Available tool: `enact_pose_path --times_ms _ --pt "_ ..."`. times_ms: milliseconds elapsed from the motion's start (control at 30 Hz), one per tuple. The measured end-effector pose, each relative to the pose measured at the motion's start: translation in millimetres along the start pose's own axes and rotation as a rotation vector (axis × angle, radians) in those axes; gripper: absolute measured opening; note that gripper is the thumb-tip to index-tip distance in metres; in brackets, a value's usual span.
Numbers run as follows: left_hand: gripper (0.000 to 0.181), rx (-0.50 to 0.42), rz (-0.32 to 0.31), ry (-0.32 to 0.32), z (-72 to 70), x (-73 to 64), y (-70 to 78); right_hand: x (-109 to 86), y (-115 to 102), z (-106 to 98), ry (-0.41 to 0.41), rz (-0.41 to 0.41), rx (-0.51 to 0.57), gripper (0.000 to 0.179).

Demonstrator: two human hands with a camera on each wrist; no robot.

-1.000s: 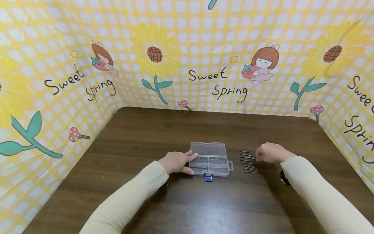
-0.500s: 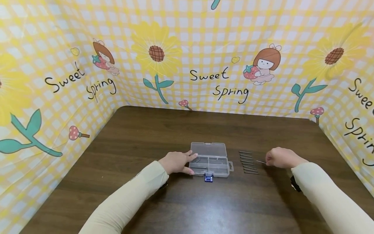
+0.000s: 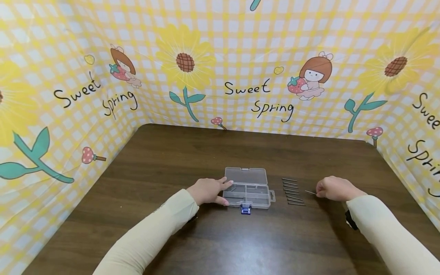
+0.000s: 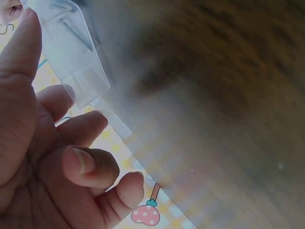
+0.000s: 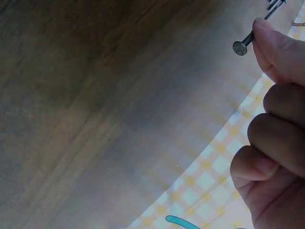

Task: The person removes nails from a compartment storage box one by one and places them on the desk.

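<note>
A clear plastic compartment box sits with its lid folded back on the brown table. My left hand holds the box at its left end, the thumb by the front corner and a finger over the back part. Some thin nails lie inside, partly hidden; the left wrist view shows the box beyond the thumb. To the right of the box, several nails lie in a loose row. Beyond them my right hand pinches one nail between thumb and forefinger, its flat head sticking out.
A blue front latch hangs open from the box, and a clear hanging tab juts from its right end. Around the table hangs a yellow checked cloth printed with flowers.
My right hand has drawn a nail out of the row and moved right and slightly toward me with it. The left hand stays on the box.
</note>
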State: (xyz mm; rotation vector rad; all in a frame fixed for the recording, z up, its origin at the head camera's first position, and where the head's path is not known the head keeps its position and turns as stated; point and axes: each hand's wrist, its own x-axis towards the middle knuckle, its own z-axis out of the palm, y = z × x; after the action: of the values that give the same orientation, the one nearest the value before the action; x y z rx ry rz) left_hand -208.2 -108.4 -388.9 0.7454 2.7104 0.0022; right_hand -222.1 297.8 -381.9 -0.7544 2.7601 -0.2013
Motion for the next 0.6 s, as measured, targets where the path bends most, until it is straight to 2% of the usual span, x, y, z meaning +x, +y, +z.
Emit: enact_pose_path --times_ms 267,600 --pt "0.078 -0.002 0.006 0.003 -0.9 -0.2 1.3 2.7 2 2 0.008 0.005 0.002 0.016" --pt "0.079 0.002 -0.007 -0.007 -1.3 -1.3 1.9 11.0 6 3 0.078 -0.015 -0.063 0.012"
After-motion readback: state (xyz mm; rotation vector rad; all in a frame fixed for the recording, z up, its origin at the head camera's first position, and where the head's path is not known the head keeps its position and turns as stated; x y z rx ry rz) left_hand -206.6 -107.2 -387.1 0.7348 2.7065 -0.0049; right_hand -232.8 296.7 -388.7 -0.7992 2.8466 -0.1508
